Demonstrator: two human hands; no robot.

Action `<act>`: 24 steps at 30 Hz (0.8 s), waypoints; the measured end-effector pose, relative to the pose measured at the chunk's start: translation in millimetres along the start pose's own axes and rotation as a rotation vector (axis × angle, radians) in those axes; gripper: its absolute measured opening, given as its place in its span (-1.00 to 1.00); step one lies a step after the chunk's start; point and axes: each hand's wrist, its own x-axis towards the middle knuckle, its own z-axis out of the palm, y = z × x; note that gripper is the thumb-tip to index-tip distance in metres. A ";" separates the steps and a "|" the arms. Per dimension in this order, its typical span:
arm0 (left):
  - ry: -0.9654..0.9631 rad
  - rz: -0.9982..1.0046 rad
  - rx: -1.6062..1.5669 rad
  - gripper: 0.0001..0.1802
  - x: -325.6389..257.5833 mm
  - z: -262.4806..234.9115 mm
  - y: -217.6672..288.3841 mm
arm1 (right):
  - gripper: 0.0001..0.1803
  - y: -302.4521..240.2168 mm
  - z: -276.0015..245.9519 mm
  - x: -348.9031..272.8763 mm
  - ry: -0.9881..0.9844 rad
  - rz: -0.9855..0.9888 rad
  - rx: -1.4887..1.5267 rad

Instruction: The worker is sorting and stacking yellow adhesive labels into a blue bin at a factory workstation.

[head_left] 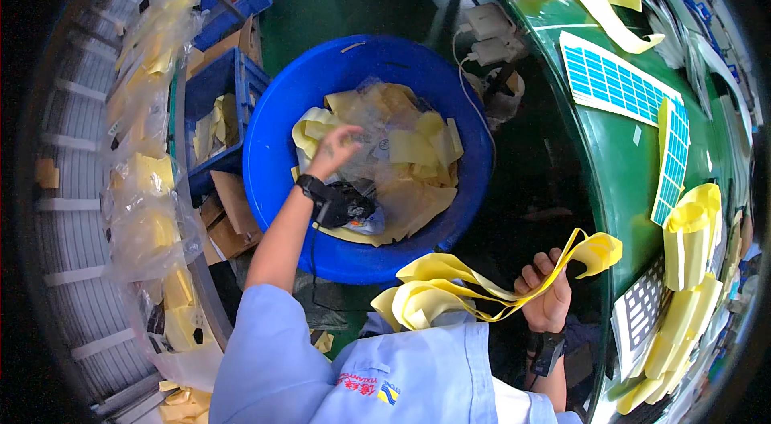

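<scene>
A large round blue tub (271,207) stands in front of me, with crumpled yellow paper scraps (418,207) and a see-through plastic film (373,123) inside. Over its left part reaches my left hand (336,151), fingers stretched out beside the film. Nothing shows in that hand. My right hand (548,295), at the lower right, is closed around a bundle of long yellow paper strips (474,275). The strips curl and loop, hanging leftward across the front of my body, and one curled end sticks out right of the hand. Both wrists carry black strapped devices.
On the right is a green table (554,26) with blue-patterned label sheets (618,83), a black-and-white sheet (638,311) and yellow rolled strips (691,239). Left stand a blue crate (213,159) and a rack with plastic-wrapped yellow pieces (152,223). A white cable (474,91) runs beside the tub.
</scene>
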 end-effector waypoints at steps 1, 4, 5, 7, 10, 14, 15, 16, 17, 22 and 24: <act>0.129 0.162 0.262 -0.67 4.6 -17.1 -24.8 | -0.83 1.2 0.1 0.9 0.031 0.011 -0.012; 0.271 -0.031 0.806 -0.71 10.8 -34.7 -36.0 | -0.82 2.2 2.9 3.9 0.041 0.024 -0.040; 0.143 -0.207 0.920 -0.74 11.7 -37.1 -34.5 | -0.82 2.3 4.5 4.1 0.020 0.027 -0.059; 0.009 -0.492 1.020 -0.75 12.4 -37.9 -40.0 | -0.81 1.8 8.5 4.8 0.014 0.021 -0.083; 0.231 -0.517 0.765 -0.68 8.7 -48.9 -64.8 | -0.81 1.7 9.6 5.5 0.018 0.017 -0.107; 0.472 -0.177 0.198 -0.62 17.8 -91.4 -68.5 | -0.81 2.1 3.0 5.2 0.052 0.022 -0.083; 0.546 -0.152 -0.051 -0.63 13.7 -100.0 -56.9 | -0.81 2.7 3.7 5.3 0.052 0.028 -0.080; 0.618 -0.124 -0.301 -0.64 9.3 -107.1 -49.9 | -0.80 3.2 4.8 5.7 0.080 0.032 -0.085; 0.595 -0.155 -0.593 -0.66 5.6 -115.8 -39.4 | -0.80 3.6 5.4 6.7 0.111 0.033 -0.091; 0.489 -0.348 -0.897 -0.64 -26.9 -140.4 -45.6 | -0.80 6.5 8.8 12.0 0.050 0.065 -0.097; 0.459 -0.245 -1.007 -0.75 -25.5 -104.3 5.4 | -0.80 5.8 6.6 12.2 0.067 0.052 -0.108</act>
